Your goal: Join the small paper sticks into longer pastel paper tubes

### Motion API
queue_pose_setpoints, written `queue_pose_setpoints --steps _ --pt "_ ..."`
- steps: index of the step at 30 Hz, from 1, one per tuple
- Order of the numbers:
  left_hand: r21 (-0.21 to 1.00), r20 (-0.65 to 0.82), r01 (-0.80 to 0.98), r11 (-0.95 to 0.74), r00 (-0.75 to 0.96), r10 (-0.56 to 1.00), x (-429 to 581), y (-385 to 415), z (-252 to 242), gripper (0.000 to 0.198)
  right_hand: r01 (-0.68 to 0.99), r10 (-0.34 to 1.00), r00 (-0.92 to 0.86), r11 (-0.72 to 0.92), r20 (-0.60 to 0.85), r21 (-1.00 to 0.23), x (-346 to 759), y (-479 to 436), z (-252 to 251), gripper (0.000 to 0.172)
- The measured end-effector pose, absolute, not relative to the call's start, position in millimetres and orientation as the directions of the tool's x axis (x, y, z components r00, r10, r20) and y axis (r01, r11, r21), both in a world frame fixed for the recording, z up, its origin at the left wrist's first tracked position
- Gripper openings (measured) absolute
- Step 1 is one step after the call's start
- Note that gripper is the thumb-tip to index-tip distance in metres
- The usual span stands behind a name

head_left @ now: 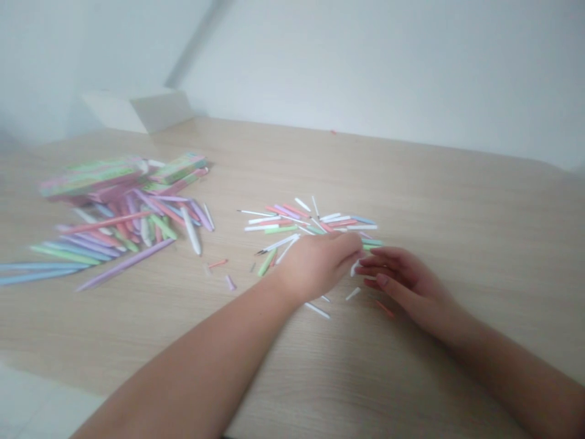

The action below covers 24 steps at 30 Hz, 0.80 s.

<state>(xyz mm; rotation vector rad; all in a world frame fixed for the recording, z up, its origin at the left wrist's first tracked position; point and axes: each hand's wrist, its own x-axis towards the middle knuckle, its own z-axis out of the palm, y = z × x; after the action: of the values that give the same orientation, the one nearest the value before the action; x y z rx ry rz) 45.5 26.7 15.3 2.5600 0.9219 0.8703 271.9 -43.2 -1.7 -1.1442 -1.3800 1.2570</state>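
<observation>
Reaching over a loose scatter of slim white and pastel sticks, the left hand was closed to a pinch at the near edge of the scatter; whether it held a stick could not be told, as the fingers hid the contact. The right hand lay open and slightly curved just beside it, gripping nothing visible. A small white piece sat between the hands. The sticks appeared light, stiff and smooth, so they were likely to roll or slip; the thinnest may be fragile and were best taken at mid-shaft with the fingertips. Well left of the hands lay a heap of long pastel sticks on the wood-grain table, with two pink-and-green printed boxes on its far side. Their contents could not be seen.
</observation>
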Motion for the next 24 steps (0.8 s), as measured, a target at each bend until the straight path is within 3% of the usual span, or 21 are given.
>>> queue_pose_setpoints --steps 11,19,24 --pt "0.318 0.397 0.557 -0.767 0.657 0.641 47.6 25.1 18.8 0.021 0.12 0.983 -0.159 0.111 0.091 -0.986 279.1 -38.4 -8.2 0.024" --pt "0.312 0.445 0.489 -0.814 0.682 0.58 53.3 12.7 24.9 0.019 0.198 0.961 0.051 0.258 0.273 -0.946 285.4 -24.8 3.5 0.022" --pt "0.26 0.454 0.401 -0.878 0.752 0.478 58.1 5.1 28.6 0.016 0.234 0.983 0.134 0.095 0.129 -0.968 271.2 3.3 37.2 0.027"
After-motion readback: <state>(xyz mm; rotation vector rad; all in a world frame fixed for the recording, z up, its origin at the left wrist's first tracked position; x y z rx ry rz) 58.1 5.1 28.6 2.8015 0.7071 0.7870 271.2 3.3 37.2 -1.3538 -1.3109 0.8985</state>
